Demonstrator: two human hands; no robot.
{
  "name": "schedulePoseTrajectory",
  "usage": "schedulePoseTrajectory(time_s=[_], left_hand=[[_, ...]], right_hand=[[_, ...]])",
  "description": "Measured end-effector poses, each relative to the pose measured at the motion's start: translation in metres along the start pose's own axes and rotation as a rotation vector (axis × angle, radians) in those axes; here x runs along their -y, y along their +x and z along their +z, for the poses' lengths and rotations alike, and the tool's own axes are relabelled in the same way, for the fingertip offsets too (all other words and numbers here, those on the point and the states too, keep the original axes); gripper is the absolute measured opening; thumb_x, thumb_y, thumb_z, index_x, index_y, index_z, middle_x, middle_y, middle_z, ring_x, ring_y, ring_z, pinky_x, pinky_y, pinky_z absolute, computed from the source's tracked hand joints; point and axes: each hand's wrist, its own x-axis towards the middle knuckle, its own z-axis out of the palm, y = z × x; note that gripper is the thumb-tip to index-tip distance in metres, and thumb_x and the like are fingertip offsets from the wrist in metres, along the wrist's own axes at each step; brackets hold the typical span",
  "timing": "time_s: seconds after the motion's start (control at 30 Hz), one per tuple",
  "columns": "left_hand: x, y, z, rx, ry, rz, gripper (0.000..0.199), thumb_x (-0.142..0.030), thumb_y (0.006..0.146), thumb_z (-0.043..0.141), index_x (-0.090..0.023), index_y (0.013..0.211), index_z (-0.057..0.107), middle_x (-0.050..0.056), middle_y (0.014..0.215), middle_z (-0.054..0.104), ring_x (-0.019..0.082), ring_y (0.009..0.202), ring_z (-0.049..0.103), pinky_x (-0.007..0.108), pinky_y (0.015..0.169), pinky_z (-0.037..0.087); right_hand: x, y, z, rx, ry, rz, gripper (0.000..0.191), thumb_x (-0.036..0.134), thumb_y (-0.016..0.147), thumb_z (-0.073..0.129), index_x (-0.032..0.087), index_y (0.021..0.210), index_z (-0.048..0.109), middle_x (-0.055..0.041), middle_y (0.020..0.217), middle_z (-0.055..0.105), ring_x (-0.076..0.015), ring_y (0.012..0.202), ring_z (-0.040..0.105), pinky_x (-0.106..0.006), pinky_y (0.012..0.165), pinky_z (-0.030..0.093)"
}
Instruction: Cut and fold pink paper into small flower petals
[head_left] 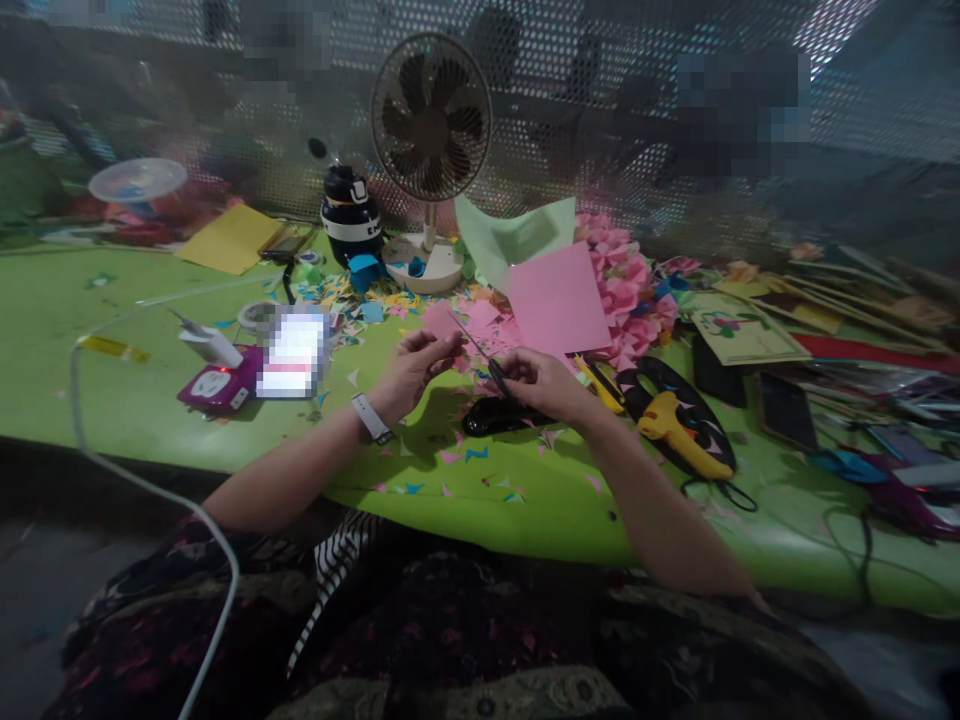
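My left hand, with a pale watch on its wrist, pinches a small piece of pink paper over the green table. Just right of it, my right hand is closed on dark-handled scissors, whose thin blades point up and left at the pink paper. Behind my right hand lies a larger pink sheet, partly over a light green sheet. Pink and coloured scraps are scattered around and below both hands.
A fan and dark bottle stand behind. Left are a lit phone and a purple power block. A yellow glue gun lies right, near pink paper flowers. A white cable crosses the table's left edge.
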Motion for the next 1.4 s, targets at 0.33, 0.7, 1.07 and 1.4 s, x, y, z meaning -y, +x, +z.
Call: schedulePoseTrajectory(time_s=[0.33,0.7,1.07,1.4], left_hand=[[-0.0005,-0.0011,0.0028,0.001,-0.053,-0.003,0.026,-0.006,0.069,0.08,-0.013,0.065,0.056,0.003,0.077,0.075,0.01,0.07,0.071,0.019,0.072,0.054],[-0.0022,0.0007,0.0014,0.026,-0.034,-0.009,0.022,-0.009,0.068,0.082,-0.013,0.066,0.06,0.003,0.078,0.075,0.009,0.071,0.071,0.018,0.07,0.054],[0.0,0.005,-0.0029,0.059,0.003,-0.007,0.025,-0.013,0.064,0.087,-0.013,0.065,0.061,0.001,0.073,0.073,0.009,0.07,0.07,0.016,0.066,0.053],[0.0023,0.0052,-0.0048,0.083,0.033,-0.004,0.024,-0.016,0.063,0.087,-0.013,0.065,0.063,0.002,0.074,0.073,0.009,0.071,0.07,0.018,0.07,0.054]], right_hand=[[0.0016,0.0,0.0012,-0.012,0.019,0.016,0.047,0.056,0.064,0.078,0.018,0.083,0.058,0.0016,0.069,0.056,-0.0121,0.062,0.049,-0.025,0.054,0.037],[0.0035,-0.0003,0.0025,-0.028,0.029,-0.021,0.044,0.057,0.066,0.074,0.018,0.079,0.057,0.0025,0.065,0.054,-0.0107,0.058,0.046,-0.025,0.052,0.034],[0.0005,0.0005,-0.0009,-0.014,0.071,-0.001,0.047,0.059,0.063,0.076,0.018,0.077,0.057,0.0008,0.067,0.058,-0.0115,0.058,0.049,-0.025,0.052,0.035],[0.0007,0.0004,0.0012,-0.012,0.068,-0.018,0.048,0.061,0.065,0.076,0.018,0.077,0.058,0.0008,0.066,0.058,-0.0115,0.058,0.05,-0.025,0.052,0.037]])
